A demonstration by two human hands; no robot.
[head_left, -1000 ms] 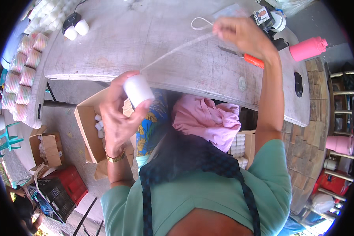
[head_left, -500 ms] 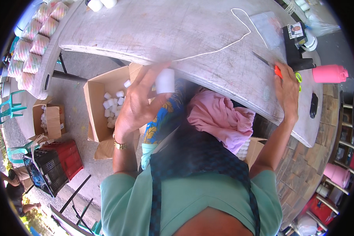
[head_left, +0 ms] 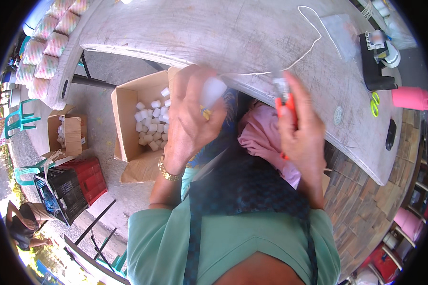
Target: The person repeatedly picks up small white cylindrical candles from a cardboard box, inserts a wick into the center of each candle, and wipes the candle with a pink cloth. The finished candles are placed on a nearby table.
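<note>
Above the near edge of the table, my left hand [head_left: 188,114] is closed around a white cylindrical piece [head_left: 213,91], smeared by motion. Beneath its palm side, at the left, a cardboard box [head_left: 124,114] holds many similar white pieces [head_left: 152,124]. My right hand [head_left: 308,126] grips an orange-handled knife [head_left: 288,113] over the table edge, its greyish end pointing away from me and blurred. Between the two hands, a white cord [head_left: 314,43] runs across the tabletop. Whether the cord touches the white piece, I cannot tell.
The grey table [head_left: 190,33] spans the far side. Green-handled scissors [head_left: 375,103], a pink bottle [head_left: 410,98] and a clear plastic bag [head_left: 341,35] are on its right. Pastel-filled packs [head_left: 46,66] stand far left. A smaller box [head_left: 76,135] and crates [head_left: 83,183] are at left.
My right hand has lifted the orange-handled knife off the right of the table and brought it left toward the white piece. My left hand still holds the piece, now tilted.
</note>
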